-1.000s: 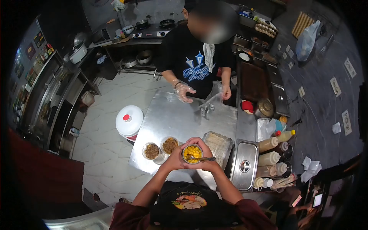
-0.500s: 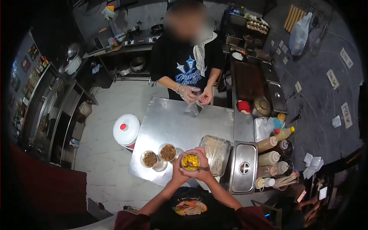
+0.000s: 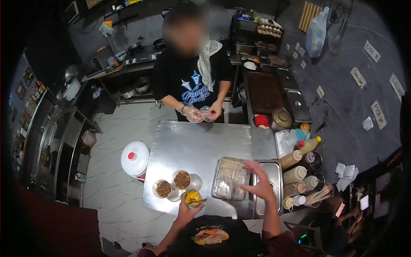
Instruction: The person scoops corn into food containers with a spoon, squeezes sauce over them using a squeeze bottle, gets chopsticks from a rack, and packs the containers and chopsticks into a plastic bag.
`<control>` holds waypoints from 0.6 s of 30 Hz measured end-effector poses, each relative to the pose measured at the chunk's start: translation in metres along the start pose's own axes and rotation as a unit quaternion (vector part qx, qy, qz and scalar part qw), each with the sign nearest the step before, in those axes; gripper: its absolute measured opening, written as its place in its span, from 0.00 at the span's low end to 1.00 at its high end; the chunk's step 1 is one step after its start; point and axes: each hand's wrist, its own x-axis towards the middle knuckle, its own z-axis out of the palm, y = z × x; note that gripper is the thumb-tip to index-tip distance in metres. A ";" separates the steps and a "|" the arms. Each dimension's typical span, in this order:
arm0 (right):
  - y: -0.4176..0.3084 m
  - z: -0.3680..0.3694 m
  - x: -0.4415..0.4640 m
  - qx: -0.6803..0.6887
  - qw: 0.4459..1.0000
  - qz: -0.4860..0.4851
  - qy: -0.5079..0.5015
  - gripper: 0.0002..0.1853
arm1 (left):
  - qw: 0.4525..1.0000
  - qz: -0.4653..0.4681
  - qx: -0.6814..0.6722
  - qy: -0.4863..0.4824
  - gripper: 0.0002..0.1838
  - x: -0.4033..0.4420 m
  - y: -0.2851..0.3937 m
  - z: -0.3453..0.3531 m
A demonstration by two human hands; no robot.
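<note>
My left hand point(image 3: 185, 213) is wrapped round a small round container of yellow chunky food point(image 3: 191, 196), with a spoon point(image 3: 198, 201) resting in it. Just beyond it on the steel table stand two round containers of brown crumbly food, one nearer point(image 3: 162, 189) and one farther point(image 3: 181, 180). My right hand point(image 3: 260, 185) is raised with thumb and fingers apart and nothing between them. It hovers over the gap between a plastic-covered rectangular tray point(image 3: 230, 179) and a steel pan lid point(image 3: 269, 192); contact with either cannot be made out.
Across the steel table point(image 3: 197, 139) stands a person point(image 3: 195, 73), whose gloved hand and other hand meet at the far edge. A white jug with a red cap point(image 3: 135, 158) is left of the table. Squeeze bottles point(image 3: 295, 174) crowd the counter at right.
My right hand has let go of the yellow-food container and swung right, opening. My left hand has carried the container left, close to the brown-food containers. The other person's hands have drawn closer together.
</note>
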 end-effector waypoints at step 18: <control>-0.140 -0.502 0.064 -0.746 0.482 0.019 0.459 0.47 | 0.999 -0.029 0.034 -0.021 0.47 -0.036 -0.094 -0.028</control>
